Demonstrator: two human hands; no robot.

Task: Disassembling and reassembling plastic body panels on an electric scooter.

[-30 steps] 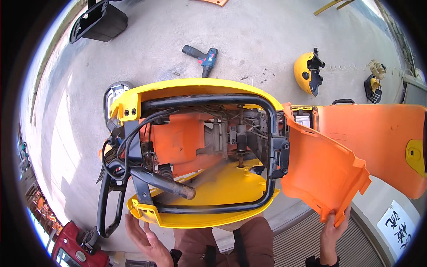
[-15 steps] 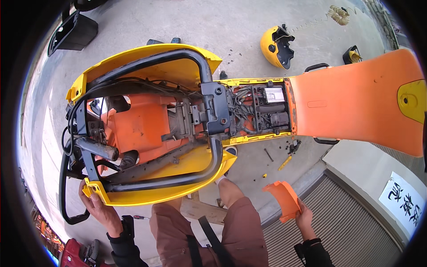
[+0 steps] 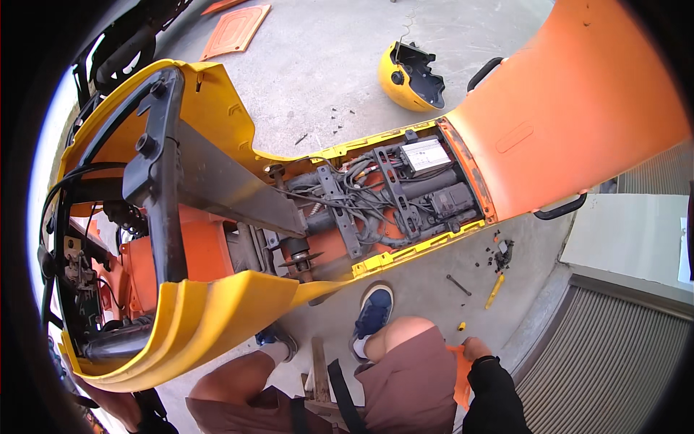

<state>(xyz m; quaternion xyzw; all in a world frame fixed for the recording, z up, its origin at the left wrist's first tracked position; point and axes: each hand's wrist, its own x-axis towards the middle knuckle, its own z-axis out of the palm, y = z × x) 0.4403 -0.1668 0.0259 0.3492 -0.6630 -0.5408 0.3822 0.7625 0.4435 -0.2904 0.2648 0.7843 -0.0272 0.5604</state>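
In front of me lies an orange and yellow scooter-like body (image 3: 311, 210). Its rear yellow cowl (image 3: 217, 325), with a black tube frame (image 3: 168, 231) inside, is tilted up. My left hand (image 3: 119, 409) is at the lower left under the cowl's near edge; its fingers are hidden there. Beside my right thigh, my right hand (image 3: 475, 349) is closed on a curved orange plastic panel (image 3: 460, 380), partly covered by my leg and sleeve. An opening in the body shows wiring (image 3: 361, 195) and a silver box (image 3: 425, 155).
A yellow shell with a black inside (image 3: 394, 79) lies on the far floor; an orange flat panel (image 3: 235, 30) is farther left. By the body's near side are a bolt-like rod (image 3: 458, 285), a yellow-handled tool (image 3: 494, 291) and loose small parts (image 3: 500, 252). A grooved ramp (image 3: 600, 354) is at right.
The cowl and black frame have tilted up, showing a metal plate and axle beneath. My left hand has slipped behind the cowl's edge. The orange panel has come down beside my thigh.
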